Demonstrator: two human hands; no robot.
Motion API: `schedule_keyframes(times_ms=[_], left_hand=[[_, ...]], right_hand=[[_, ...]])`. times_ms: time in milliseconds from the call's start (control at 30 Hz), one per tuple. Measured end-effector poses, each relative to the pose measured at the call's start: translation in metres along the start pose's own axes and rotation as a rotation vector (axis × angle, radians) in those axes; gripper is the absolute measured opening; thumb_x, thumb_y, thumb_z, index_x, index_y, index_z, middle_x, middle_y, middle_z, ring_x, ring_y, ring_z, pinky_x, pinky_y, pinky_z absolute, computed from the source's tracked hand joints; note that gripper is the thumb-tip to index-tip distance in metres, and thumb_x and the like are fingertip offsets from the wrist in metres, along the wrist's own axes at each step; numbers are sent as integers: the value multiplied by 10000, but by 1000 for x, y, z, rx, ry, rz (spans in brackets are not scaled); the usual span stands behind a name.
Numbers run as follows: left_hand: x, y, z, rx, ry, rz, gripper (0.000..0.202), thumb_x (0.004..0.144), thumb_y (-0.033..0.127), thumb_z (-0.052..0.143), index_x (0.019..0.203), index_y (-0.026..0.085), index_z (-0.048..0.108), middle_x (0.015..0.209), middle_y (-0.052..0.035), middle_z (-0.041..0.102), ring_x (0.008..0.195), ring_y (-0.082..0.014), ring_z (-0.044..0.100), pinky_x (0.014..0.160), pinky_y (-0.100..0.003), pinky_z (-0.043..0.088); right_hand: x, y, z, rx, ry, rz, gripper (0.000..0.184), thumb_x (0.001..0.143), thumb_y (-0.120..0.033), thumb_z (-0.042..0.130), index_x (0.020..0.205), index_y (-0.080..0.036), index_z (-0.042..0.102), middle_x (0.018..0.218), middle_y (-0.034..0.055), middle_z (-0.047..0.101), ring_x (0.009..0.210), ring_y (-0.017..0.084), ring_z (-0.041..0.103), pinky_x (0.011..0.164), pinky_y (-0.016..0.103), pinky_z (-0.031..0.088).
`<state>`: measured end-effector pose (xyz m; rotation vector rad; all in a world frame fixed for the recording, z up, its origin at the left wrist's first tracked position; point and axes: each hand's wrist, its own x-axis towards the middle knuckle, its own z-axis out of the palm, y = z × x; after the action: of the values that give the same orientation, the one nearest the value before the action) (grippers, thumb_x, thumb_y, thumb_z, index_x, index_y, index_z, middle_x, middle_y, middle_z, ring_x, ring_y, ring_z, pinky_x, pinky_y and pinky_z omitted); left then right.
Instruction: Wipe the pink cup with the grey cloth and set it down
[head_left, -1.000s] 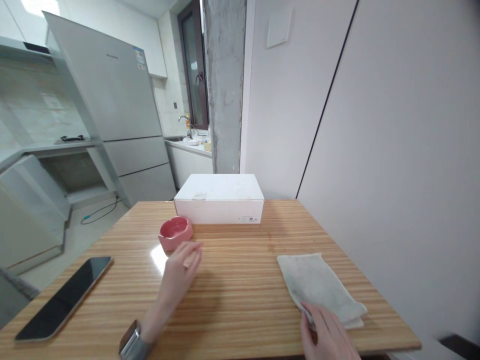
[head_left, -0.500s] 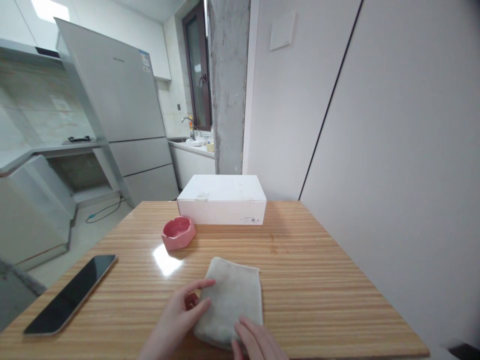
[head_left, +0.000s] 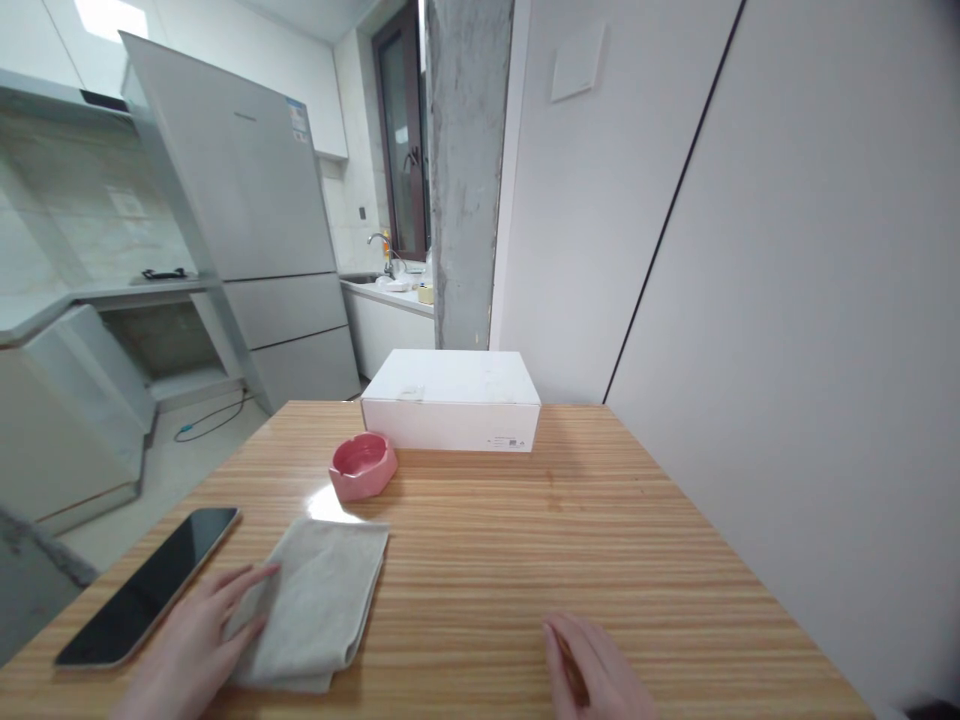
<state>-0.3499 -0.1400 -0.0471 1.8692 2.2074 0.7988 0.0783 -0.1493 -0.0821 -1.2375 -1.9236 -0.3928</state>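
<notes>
My left hand (head_left: 199, 640) lies at the left edge of a folded grey-beige cloth (head_left: 311, 605), its spread fingers resting on the fabric. Just left of that hand, a black-screened smartphone (head_left: 146, 588) lies flat on the wooden table (head_left: 525, 540). My right hand (head_left: 592, 665) rests apart at the table's near edge, holding nothing. Beyond the cloth stands a pink ceramic ashtray (head_left: 363, 467). Behind the ashtray sits a closed white cardboard box (head_left: 450, 402).
A grey concrete pillar (head_left: 466, 170) rises behind the box, and a white wall (head_left: 750, 300) runs along the table's right side. Further left stand a silver refrigerator (head_left: 240, 210) and a counter with a tap (head_left: 381, 250).
The cloth has slid left from the table's middle, closer to the phone, with my left hand. My right hand has left the cloth and moved right.
</notes>
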Motion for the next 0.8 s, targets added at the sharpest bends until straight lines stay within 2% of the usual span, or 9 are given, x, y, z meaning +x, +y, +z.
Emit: schedule_keyframes(times_ms=[33, 100, 133, 167, 233, 300, 367, 500, 800], left_hand=[[-3, 9, 4, 91, 100, 35, 371, 679, 435, 532, 921, 219, 712, 1095, -119, 651, 1036, -335, 585, 896, -469, 461], [-11, 39, 18, 222, 289, 132, 302, 729, 424, 507, 806, 204, 700, 1116, -146, 615, 1064, -357, 546, 936, -524, 402], [-16, 60, 28, 208, 316, 197, 269, 766, 414, 497, 775, 217, 680, 1104, -120, 618, 1032, -319, 561, 928, -485, 416], [-20, 82, 38, 162, 302, 258, 253, 815, 390, 475, 752, 225, 656, 1009, -90, 642, 939, -261, 596, 865, -409, 459], [-29, 125, 61, 53, 138, 428, 280, 890, 314, 413, 709, 227, 608, 766, -32, 641, 725, -161, 616, 673, -253, 477], [-35, 159, 83, 66, -21, 475, 283, 898, 238, 410, 665, 216, 569, 679, -10, 633, 638, -143, 614, 590, -226, 439], [-36, 180, 98, 124, -126, 437, 257, 888, 185, 418, 686, 214, 574, 674, -5, 654, 625, -158, 632, 560, -237, 409], [-34, 188, 107, 169, -218, 393, 250, 891, 170, 408, 726, 220, 590, 714, -4, 678, 657, -187, 652, 553, -257, 380], [-35, 180, 107, 138, -217, 420, 240, 905, 201, 408, 728, 222, 568, 728, 7, 659, 673, -171, 643, 569, -259, 367]], right_hand=[[6, -2, -1, 3, -11, 18, 212, 928, -249, 439, 897, -194, 642, 810, 40, 709, 739, 158, 682, 727, 226, 506], [18, -10, 2, 27, -26, 58, 294, 956, -273, 375, 825, -203, 628, 731, 33, 690, 659, 140, 666, 653, 212, 485], [25, -15, 5, 39, -32, 70, 344, 967, -288, 341, 772, -209, 614, 676, 25, 672, 601, 132, 648, 602, 208, 464], [31, -22, 10, 45, -53, 87, 387, 974, -300, 314, 718, -215, 591, 622, 15, 647, 551, 127, 627, 558, 211, 437], [40, -34, 21, 27, -135, 98, 440, 979, -316, 281, 625, -225, 527, 534, -4, 591, 466, 124, 578, 486, 229, 366], [44, -44, 32, -4, -215, 86, 439, 977, -298, 259, 620, -230, 505, 522, -5, 582, 455, 135, 570, 473, 250, 320], [44, -49, 40, -19, -268, 70, 422, 970, -268, 247, 641, -233, 509, 546, 3, 597, 477, 152, 581, 484, 264, 303], [38, -48, 43, 19, -308, 48, 395, 958, -235, 250, 651, -237, 497, 583, 2, 607, 522, 157, 593, 515, 263, 306], [34, -45, 44, 25, -317, 26, 370, 959, -236, 255, 670, -240, 486, 597, -2, 603, 534, 159, 583, 527, 264, 297]])
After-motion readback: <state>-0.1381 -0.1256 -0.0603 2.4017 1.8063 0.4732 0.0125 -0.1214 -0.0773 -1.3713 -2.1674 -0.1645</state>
